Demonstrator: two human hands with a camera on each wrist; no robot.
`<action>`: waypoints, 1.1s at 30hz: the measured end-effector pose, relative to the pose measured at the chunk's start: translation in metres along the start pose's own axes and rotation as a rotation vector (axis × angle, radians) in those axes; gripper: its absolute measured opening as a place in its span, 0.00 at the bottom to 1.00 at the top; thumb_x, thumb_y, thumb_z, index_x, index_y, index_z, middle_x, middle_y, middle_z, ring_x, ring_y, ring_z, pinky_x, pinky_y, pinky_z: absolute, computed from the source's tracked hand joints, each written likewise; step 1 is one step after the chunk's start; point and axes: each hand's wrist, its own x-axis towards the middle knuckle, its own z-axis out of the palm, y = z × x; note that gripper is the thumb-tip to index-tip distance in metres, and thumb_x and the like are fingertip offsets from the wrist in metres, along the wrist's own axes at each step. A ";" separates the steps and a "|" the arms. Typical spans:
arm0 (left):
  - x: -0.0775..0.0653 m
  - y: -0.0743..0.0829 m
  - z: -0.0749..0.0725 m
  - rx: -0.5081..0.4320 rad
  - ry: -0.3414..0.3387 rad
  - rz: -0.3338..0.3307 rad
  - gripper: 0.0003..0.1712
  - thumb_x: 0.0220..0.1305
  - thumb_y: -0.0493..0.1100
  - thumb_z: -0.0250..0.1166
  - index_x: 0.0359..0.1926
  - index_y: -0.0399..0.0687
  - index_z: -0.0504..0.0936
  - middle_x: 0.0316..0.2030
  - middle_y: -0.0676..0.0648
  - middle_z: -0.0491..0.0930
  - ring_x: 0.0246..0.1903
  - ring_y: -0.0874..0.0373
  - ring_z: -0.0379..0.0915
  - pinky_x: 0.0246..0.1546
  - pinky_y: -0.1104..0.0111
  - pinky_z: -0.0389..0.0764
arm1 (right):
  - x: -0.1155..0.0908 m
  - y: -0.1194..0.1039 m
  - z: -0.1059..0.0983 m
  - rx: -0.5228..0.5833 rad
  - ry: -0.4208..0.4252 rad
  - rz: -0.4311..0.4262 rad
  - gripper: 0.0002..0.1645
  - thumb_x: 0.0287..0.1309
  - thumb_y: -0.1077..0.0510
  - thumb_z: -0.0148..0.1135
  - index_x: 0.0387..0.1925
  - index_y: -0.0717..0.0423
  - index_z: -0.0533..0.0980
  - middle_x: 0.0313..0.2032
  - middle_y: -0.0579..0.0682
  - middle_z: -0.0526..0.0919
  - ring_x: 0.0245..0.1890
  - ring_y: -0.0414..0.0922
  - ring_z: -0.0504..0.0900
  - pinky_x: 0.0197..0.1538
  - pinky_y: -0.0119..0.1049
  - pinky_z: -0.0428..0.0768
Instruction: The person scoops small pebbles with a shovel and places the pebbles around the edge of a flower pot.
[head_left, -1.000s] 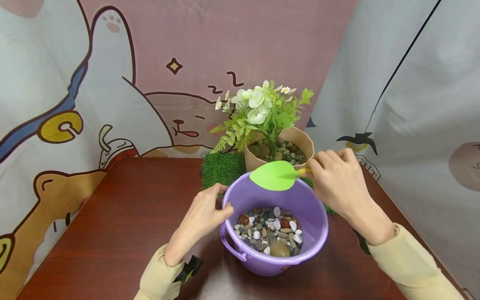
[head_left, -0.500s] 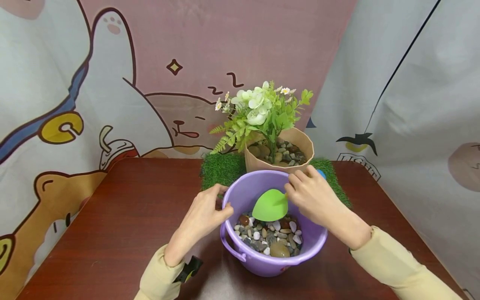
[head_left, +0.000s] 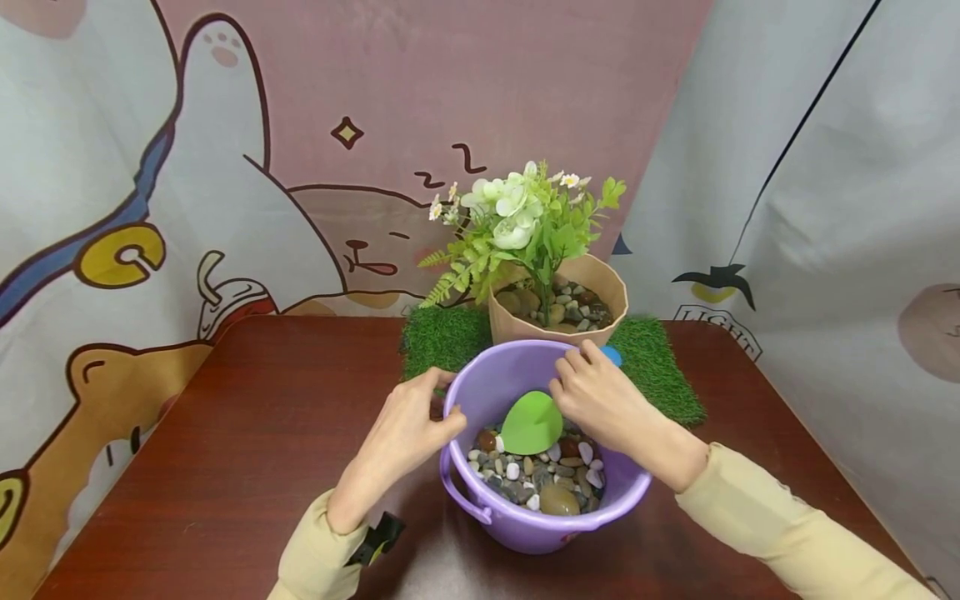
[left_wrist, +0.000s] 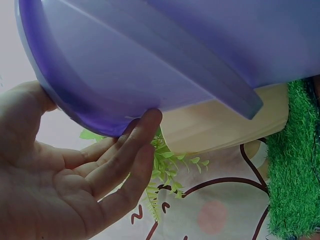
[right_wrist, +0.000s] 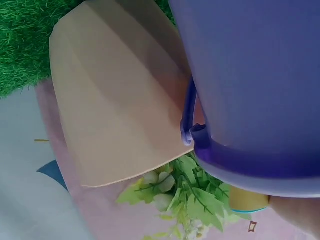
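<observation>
A purple bucket [head_left: 528, 527] with pebbles [head_left: 536, 475] on its bottom stands on the table. My left hand [head_left: 408, 425] holds its left rim, thumb on the inside and fingers against the outer wall, as the left wrist view also shows. My right hand [head_left: 603, 404] reaches over the far right rim and grips a toy shovel by its handle. The shovel's green leaf-shaped blade [head_left: 532, 423] is inside the bucket, low over the pebbles; whether it touches them I cannot tell. The shovel's yellow handle [right_wrist: 248, 199] shows past the rim in the right wrist view.
Just behind the bucket stands a beige flowerpot [head_left: 617, 293] holding stones and a plant with white flowers [head_left: 517, 204]. Under the pot lies an artificial grass mat [head_left: 660, 367]. The brown table [head_left: 285, 417] reaches back to a printed cloth backdrop [head_left: 480, 92].
My right hand has moved left and down with the shovel. The green blade has gone from above the far rim to inside the bucket. My left hand stays on the rim.
</observation>
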 end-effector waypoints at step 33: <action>0.001 -0.002 0.002 0.027 0.015 0.013 0.21 0.45 0.41 0.62 0.45 0.44 0.78 0.35 0.49 0.82 0.27 0.66 0.77 0.29 0.73 0.73 | 0.009 0.013 0.019 0.075 0.041 -0.081 0.15 0.43 0.48 0.65 0.18 0.53 0.72 0.21 0.47 0.72 0.25 0.45 0.66 0.38 0.42 0.60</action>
